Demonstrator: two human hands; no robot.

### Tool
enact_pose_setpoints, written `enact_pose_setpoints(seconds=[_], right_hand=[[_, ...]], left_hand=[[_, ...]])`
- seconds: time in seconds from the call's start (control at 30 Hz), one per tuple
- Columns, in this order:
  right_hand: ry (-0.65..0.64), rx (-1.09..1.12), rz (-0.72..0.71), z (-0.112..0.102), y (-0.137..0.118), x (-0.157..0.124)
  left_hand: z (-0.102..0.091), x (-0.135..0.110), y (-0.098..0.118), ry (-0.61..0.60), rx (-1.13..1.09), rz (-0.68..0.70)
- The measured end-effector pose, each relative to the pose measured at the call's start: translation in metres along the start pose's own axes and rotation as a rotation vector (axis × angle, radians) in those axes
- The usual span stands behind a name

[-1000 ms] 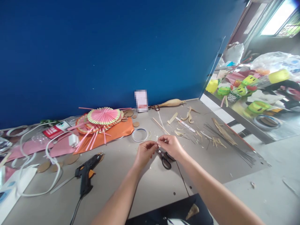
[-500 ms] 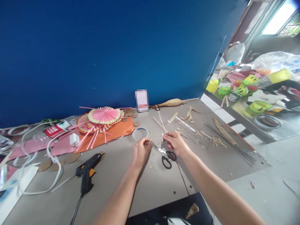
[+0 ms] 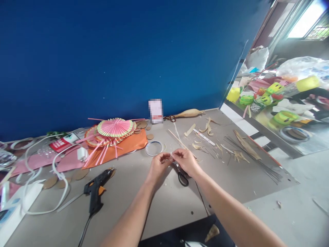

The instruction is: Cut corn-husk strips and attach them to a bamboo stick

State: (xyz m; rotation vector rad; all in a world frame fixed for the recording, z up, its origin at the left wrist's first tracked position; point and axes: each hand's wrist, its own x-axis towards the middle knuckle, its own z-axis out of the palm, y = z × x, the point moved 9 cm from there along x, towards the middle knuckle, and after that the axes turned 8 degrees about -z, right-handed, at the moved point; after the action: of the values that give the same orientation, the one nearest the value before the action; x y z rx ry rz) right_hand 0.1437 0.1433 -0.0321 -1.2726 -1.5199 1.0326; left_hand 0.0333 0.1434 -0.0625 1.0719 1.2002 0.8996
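My left hand (image 3: 157, 166) and my right hand (image 3: 185, 161) meet fingertip to fingertip above the grey table (image 3: 144, 202). Both pinch a small pale strip (image 3: 171, 156), too small to name for sure. Black-handled scissors (image 3: 182, 176) lie on the table just under my right hand. A clear tape ring (image 3: 153, 148) lies a little beyond my left hand.
A black glue gun (image 3: 97, 188) with its cord lies at the left front. Pink and green pleated paper fans (image 3: 113, 129) rest on orange paper (image 3: 123, 145) by the blue wall. Dry husk scraps (image 3: 205, 140) and thin dark sticks (image 3: 254, 159) lie scattered at the right. A white cable (image 3: 55, 171) loops at the left.
Half a second ago my hands were apart, the right one further right. They have come back together and pinch the pale strip over the scissors.
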Motion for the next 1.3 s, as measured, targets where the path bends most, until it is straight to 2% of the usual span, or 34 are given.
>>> enact_pose_setpoints(seconds=[0.07, 0.17, 0.3, 0.47, 0.57, 0.63, 0.77, 0.87, 0.93, 1.1, 1.3], right_hand=[[0.016, -0.148, -0.013, -0.006, -0.003, -0.004], [0.005, -0.499, -0.024, -0.017, -0.009, -0.018], [-0.202, -0.952, -0.020, -0.017, -0.006, -0.046], [-0.322, -1.098, 0.057, -0.020, 0.005, -0.064], [-0.307, -1.075, 0.085, -0.028, 0.008, -0.064], [-0.249, -0.942, 0.111, -0.037, 0.010, -0.064], [-0.185, -0.355, 0.247, -0.038, 0.026, -0.066], [-0.081, -0.087, 0.226, -0.032, 0.027, -0.062], [-0.038, -0.060, 0.168, -0.028, 0.023, -0.058], [-0.077, -0.099, 0.098, -0.017, 0.019, -0.056], [-0.090, -0.258, 0.080, -0.021, 0.021, -0.057]], left_hand=[[-0.002, 0.000, 0.000, 0.020, -0.004, 0.001], [-0.004, 0.001, -0.001, 0.033, -0.046, -0.010], [-0.003, 0.001, 0.000, 0.005, -0.197, 0.009], [-0.008, 0.001, 0.002, 0.027, -0.319, -0.003], [-0.012, 0.001, 0.000, 0.058, -0.364, -0.020], [-0.015, 0.002, -0.002, 0.076, -0.395, -0.040], [-0.017, 0.004, -0.006, 0.088, -0.444, -0.088], [-0.014, 0.003, -0.005, 0.069, -0.448, -0.104], [-0.012, 0.001, -0.003, 0.050, -0.436, -0.089], [-0.007, -0.002, 0.003, 0.006, -0.395, -0.049], [-0.005, -0.005, 0.005, 0.005, -0.337, -0.024]])
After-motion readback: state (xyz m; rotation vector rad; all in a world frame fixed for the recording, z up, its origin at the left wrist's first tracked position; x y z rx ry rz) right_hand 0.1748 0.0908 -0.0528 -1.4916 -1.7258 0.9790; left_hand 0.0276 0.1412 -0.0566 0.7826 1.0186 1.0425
